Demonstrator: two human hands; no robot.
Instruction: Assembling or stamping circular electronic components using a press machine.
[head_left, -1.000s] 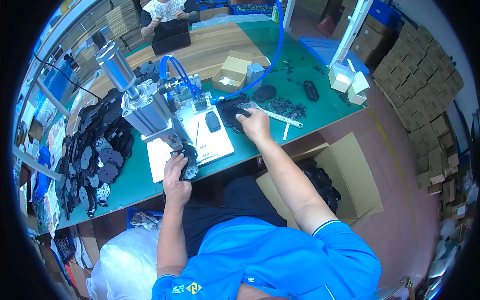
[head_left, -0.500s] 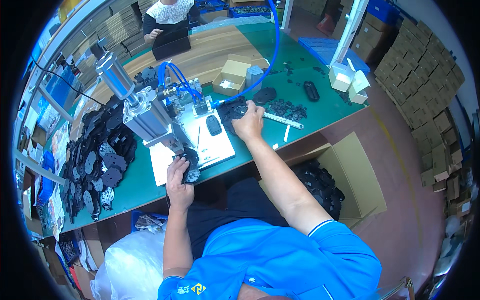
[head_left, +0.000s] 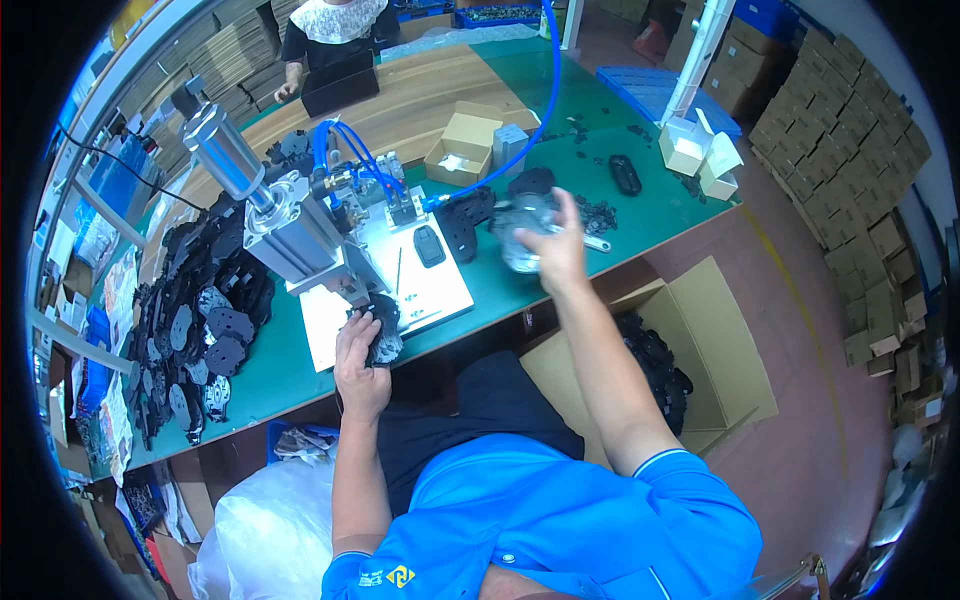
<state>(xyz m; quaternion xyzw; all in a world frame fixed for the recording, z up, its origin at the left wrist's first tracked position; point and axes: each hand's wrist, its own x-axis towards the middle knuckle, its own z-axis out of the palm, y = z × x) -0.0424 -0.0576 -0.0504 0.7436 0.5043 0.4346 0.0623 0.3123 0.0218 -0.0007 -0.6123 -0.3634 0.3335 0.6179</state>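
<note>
At the front of the white base plate (head_left: 440,308), my left hand (head_left: 360,368) holds a black flat plastic plate (head_left: 386,335) under the head of a silver pneumatic press (head_left: 295,240). Its fingers lie over the plate's left side. To the right of the press, my right hand (head_left: 562,262) grips a dark, shiny flat plate (head_left: 520,225) by its right side, above the green table. Motion blur smears this plate, so its details do not show. A similar black plate (head_left: 462,225) lies between the base plate and my right hand.
Many black plates (head_left: 215,310) are heaped left of the press. Small black scraps (head_left: 598,217), a ruler-like strip (head_left: 597,243) and a black oval case (head_left: 625,174) lie at right. An open carton (head_left: 715,350) of black parts stands below the table edge. A person (head_left: 335,35) sits across.
My right hand has lifted a dark plate off the table and moved right with it. My left hand stays at the press. The person across has lowered a hand.
</note>
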